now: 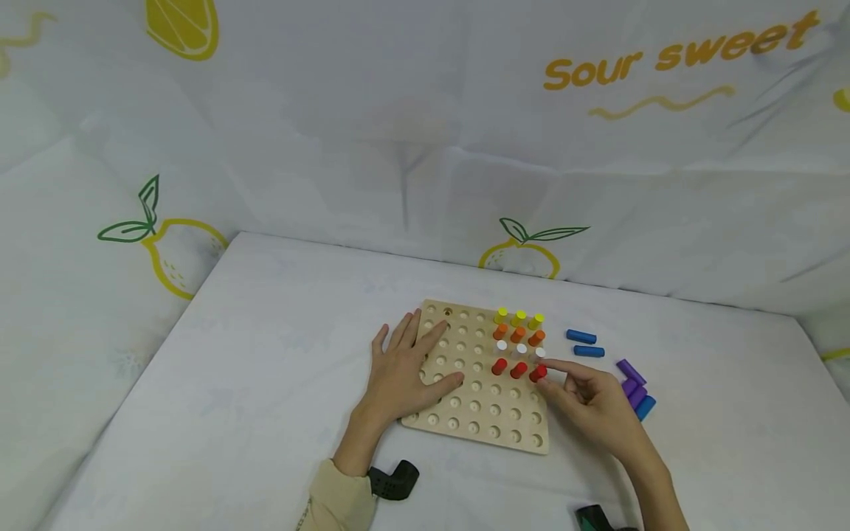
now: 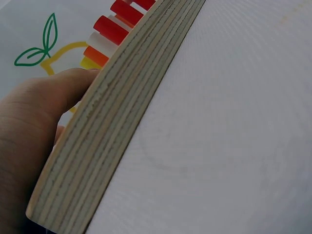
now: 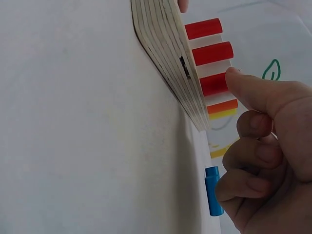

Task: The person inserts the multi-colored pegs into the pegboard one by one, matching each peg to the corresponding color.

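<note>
Behind everything, a white cloth backdrop printed with lemons fills the upper frame; its orange lettering at upper right reads "Sour sweet", climbing to the right; below it spreads a white-covered table; right of the frame's centre lies my flat, pale wooden pegboard, its far edge sloping slightly down to the right; my left hand is spread open across the board's left side; my right hand, at the board's right edge, pinches a peg between thumb and index finger, the other fingers curled in.

At right on the table lie loose blue cylindrical pegs and purple cylindrical pegs; the upper two blue ones lie nearly crosswise; standing on the board are rows of three yellow pegs, orange pegs, white pegs and red pegs; the pinched one is the rightmost red cylindrical peg, its long axis upright from the board, its top leaning towards the upper right of the frame.
</note>
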`<state>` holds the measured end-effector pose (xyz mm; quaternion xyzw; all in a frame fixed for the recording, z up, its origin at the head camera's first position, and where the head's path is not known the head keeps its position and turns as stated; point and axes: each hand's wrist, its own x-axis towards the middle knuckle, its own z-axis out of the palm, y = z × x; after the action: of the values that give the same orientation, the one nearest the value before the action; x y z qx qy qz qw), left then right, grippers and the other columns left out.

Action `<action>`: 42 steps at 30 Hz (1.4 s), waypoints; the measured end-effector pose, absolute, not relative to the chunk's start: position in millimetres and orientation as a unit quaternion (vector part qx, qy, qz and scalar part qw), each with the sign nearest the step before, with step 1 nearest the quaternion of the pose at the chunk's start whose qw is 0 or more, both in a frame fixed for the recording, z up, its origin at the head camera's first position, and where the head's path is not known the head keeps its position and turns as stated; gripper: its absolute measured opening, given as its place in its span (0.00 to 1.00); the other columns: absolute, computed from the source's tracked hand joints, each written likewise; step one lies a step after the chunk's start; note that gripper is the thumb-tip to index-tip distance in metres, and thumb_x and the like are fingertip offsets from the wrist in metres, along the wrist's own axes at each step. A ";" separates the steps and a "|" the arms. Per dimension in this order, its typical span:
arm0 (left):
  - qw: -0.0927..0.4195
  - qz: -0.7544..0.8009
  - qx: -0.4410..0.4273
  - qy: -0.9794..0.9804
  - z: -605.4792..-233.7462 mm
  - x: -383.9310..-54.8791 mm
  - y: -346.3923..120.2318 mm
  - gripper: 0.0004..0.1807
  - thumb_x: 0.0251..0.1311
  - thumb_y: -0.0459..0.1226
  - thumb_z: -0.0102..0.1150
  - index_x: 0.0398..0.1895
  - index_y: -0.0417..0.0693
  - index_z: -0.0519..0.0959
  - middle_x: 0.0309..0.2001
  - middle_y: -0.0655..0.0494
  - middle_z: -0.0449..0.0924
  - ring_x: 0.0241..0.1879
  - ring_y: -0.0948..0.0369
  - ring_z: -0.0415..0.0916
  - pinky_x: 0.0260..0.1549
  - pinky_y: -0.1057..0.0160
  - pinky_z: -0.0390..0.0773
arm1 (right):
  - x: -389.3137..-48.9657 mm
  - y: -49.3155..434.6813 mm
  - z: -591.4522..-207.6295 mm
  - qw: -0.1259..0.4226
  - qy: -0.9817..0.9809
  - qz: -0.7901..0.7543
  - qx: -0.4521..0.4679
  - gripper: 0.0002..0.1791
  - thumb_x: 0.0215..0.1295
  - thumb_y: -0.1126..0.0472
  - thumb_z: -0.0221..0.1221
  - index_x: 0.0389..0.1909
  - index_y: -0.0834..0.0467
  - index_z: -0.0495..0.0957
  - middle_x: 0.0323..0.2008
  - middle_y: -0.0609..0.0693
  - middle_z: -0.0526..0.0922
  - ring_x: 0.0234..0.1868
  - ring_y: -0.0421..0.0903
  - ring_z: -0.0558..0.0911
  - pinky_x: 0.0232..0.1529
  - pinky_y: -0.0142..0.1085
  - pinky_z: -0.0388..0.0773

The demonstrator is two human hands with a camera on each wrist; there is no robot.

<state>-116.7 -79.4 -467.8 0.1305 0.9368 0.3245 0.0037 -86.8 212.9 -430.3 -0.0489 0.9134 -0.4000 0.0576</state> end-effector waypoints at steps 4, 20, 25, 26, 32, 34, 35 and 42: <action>0.003 0.326 0.131 0.936 -467.2 -116.5 -79.8 0.46 0.55 0.64 0.61 0.76 0.57 0.67 0.81 0.41 0.53 0.82 0.45 0.49 0.76 0.33 0.40 | -86.3 217.0 -429.0 0.048 0.915 -0.397 -0.056 0.16 0.67 0.57 0.67 0.54 0.53 0.86 0.16 0.41 0.61 0.17 0.34 0.60 0.16 0.31 0.59; 0.003 0.323 0.131 0.937 -468.0 -116.5 -80.0 0.46 0.55 0.65 0.60 0.76 0.57 0.67 0.81 0.41 0.54 0.82 0.45 0.49 0.76 0.33 0.40 | -114.0 252.3 -425.8 -0.054 0.927 -0.365 -0.068 0.12 0.64 0.63 0.69 0.48 0.62 0.87 0.13 0.40 0.59 0.14 0.32 0.56 0.13 0.32 0.55; 0.005 0.322 0.130 0.938 -468.5 -116.8 -79.8 0.46 0.55 0.65 0.60 0.77 0.58 0.67 0.81 0.41 0.53 0.82 0.46 0.48 0.76 0.34 0.39 | -126.8 260.1 -428.0 -0.062 0.929 -0.359 -0.067 0.12 0.65 0.63 0.68 0.47 0.62 0.87 0.13 0.39 0.59 0.13 0.32 0.57 0.11 0.32 0.55; 0.006 0.323 0.130 0.938 -468.5 -117.0 -79.7 0.46 0.55 0.65 0.60 0.77 0.58 0.67 0.81 0.41 0.53 0.82 0.46 0.48 0.76 0.34 0.39 | -129.1 261.2 -428.7 -0.062 0.930 -0.357 -0.067 0.12 0.65 0.63 0.68 0.47 0.63 0.87 0.13 0.39 0.59 0.13 0.32 0.57 0.11 0.32 0.55; 0.005 0.321 0.131 0.938 -469.4 -117.4 -79.2 0.46 0.55 0.65 0.60 0.77 0.58 0.67 0.81 0.41 0.53 0.82 0.46 0.48 0.76 0.34 0.39 | -139.9 264.3 -432.1 -0.061 0.936 -0.340 -0.064 0.12 0.66 0.61 0.68 0.47 0.63 0.87 0.12 0.40 0.59 0.14 0.31 0.55 0.12 0.32 0.56; 0.004 0.320 0.131 0.938 -469.9 -117.6 -79.1 0.46 0.56 0.65 0.60 0.77 0.58 0.67 0.81 0.41 0.53 0.82 0.46 0.48 0.76 0.34 0.39 | -143.1 263.9 -432.0 -0.056 0.938 -0.336 -0.061 0.13 0.66 0.60 0.68 0.47 0.63 0.87 0.12 0.40 0.59 0.14 0.32 0.55 0.12 0.32 0.56; 0.004 0.319 0.131 0.939 -470.0 -117.5 -79.1 0.46 0.56 0.65 0.60 0.77 0.58 0.67 0.81 0.41 0.53 0.82 0.46 0.48 0.76 0.34 0.39 | -144.7 263.5 -431.7 -0.053 0.940 -0.333 -0.060 0.13 0.67 0.59 0.67 0.47 0.63 0.87 0.12 0.40 0.59 0.14 0.32 0.55 0.13 0.32 0.56; 0.004 0.316 0.131 0.940 -470.5 -117.9 -79.3 0.46 0.56 0.65 0.60 0.77 0.58 0.67 0.81 0.42 0.53 0.82 0.47 0.49 0.76 0.34 0.40 | -152.7 260.2 -428.5 -0.016 0.946 -0.321 -0.055 0.16 0.67 0.58 0.67 0.49 0.64 0.87 0.13 0.41 0.61 0.15 0.34 0.57 0.15 0.32 0.56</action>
<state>-117.9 -79.3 -470.5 0.1307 0.9396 0.3164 0.0039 -152.7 260.2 -428.5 -0.0547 0.9455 -0.3205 -0.0165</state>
